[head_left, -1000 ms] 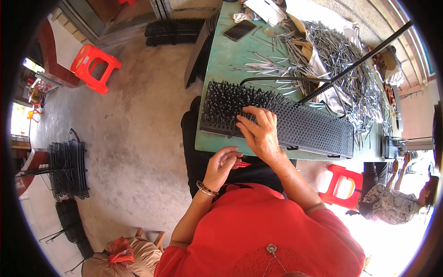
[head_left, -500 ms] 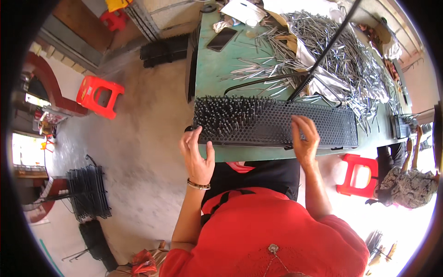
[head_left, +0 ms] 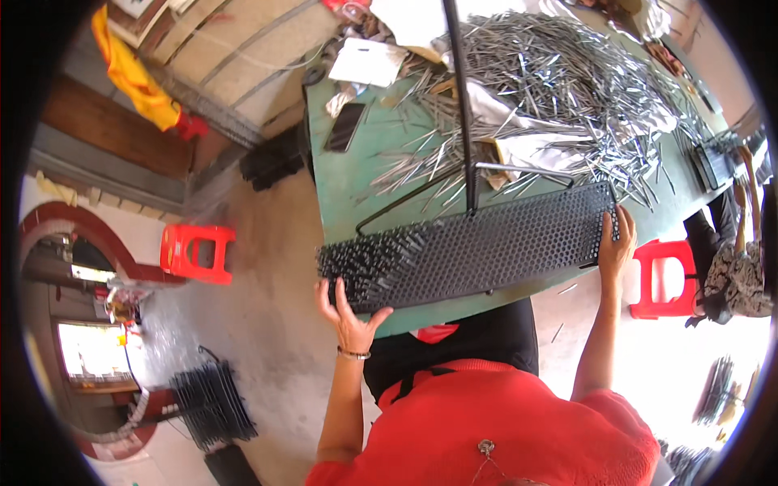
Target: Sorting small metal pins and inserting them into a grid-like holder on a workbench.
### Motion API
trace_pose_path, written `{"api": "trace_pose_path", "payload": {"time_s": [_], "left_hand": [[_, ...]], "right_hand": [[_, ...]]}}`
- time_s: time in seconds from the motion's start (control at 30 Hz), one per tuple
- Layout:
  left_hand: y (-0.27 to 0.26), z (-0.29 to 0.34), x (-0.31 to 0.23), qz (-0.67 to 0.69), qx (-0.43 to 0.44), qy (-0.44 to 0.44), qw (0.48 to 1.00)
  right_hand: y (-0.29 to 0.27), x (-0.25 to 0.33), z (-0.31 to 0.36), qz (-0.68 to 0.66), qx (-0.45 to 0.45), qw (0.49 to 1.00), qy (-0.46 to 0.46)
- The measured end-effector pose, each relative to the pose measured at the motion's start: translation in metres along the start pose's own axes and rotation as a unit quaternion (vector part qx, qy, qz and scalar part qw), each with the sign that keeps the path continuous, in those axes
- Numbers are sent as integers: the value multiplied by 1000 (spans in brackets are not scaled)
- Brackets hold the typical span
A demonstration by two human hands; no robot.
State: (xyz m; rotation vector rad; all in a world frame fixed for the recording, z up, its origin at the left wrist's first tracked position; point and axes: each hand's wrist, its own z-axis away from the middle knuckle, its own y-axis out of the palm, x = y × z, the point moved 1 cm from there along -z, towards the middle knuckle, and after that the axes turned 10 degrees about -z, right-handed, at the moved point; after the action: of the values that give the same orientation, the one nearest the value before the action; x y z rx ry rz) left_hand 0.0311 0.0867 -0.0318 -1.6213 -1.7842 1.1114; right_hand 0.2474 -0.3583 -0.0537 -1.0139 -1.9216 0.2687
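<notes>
A long black perforated panel lies slanted along the near edge of the green table, its left end closer to me. Short dark pins stand packed in the holes of its left part; the rest shows bare holes. With fingers over the left end and thumb at the near edge, my left hand grips the panel's near-left corner. At the opposite end, my right hand is closed round the right edge. A black upright bar with a bent wire frame rises behind the panel.
A large heap of thin metal rods covers the table's far right, with loose ones strewn left. A phone lies at the far left. Red stools stand on both sides. Another person works at the right.
My right hand has gone from above the panel's middle to its right end and taken hold. The panel has turned, its right end now farther away. My left hand stays at the left end.
</notes>
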Motion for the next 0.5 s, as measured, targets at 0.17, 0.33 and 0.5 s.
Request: {"api": "trace_pose_path", "payload": {"time_s": [0.17,0.33,0.5], "left_hand": [[11,5,11,10,-22,22,999],[18,-4,10,13,-30,30,999],[33,-34,12,14,-37,33,999]], "right_hand": [[3,11,3,29,-40,998,39],[8,14,-4,-5,-64,996,57],[24,14,-19,37,-59,997,44]]}}
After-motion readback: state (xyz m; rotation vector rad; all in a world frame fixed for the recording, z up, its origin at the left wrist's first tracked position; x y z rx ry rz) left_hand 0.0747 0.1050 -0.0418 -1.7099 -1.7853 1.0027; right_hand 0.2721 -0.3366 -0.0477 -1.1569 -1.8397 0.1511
